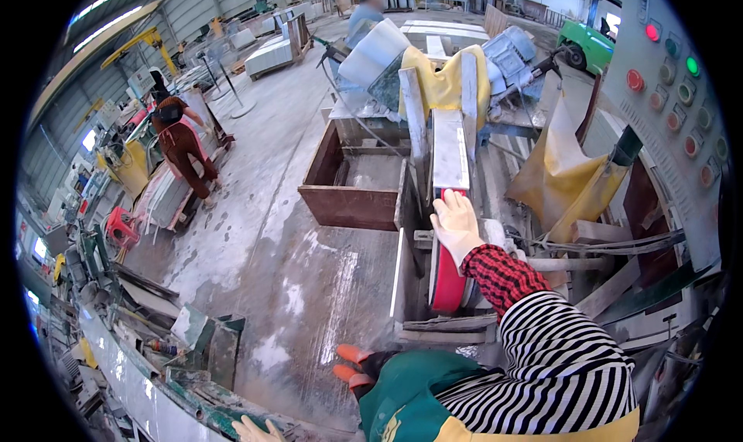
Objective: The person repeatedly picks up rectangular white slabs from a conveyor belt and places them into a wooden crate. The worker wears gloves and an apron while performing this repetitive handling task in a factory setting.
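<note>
My right hand, in a cream glove, reaches forward over a red conveyor belt. Its fingers lie stretched out at the near end of a long pale stone strip, touching it rather than wrapped round it. The strip runs along the belt away from me, its far end under a yellow cloth flap. Only the fingers of my gloved left hand show at the bottom edge, spread apart beside a green-stained metal frame, with nothing visible in them.
A brown open box stands left of the belt. At right are a control panel with lit buttons, a yellow sheet and hoses. One person stands at far left, another behind the machine. A green forklift is farther back.
</note>
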